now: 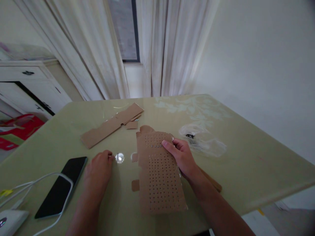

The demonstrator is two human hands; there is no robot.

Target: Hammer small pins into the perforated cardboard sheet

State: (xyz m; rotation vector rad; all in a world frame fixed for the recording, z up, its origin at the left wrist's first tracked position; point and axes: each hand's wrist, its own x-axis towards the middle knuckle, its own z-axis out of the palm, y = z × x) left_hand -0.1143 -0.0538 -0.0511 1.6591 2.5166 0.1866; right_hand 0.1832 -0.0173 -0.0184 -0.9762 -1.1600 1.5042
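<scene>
A perforated cardboard sheet (159, 172) lies flat on the green table (246, 157), its long axis running from the near edge toward the far side, tilted slightly left at the top. The right hand (180, 156) pinches its right edge, thumb on top, the other fingers hidden beneath. The left hand (98, 172) rests curled on the table, fingertips touching a small shiny round object (119, 158), too glary to identify. A phone (61, 186) lies near left; its cable (36, 183) runs out of frame.
</scene>
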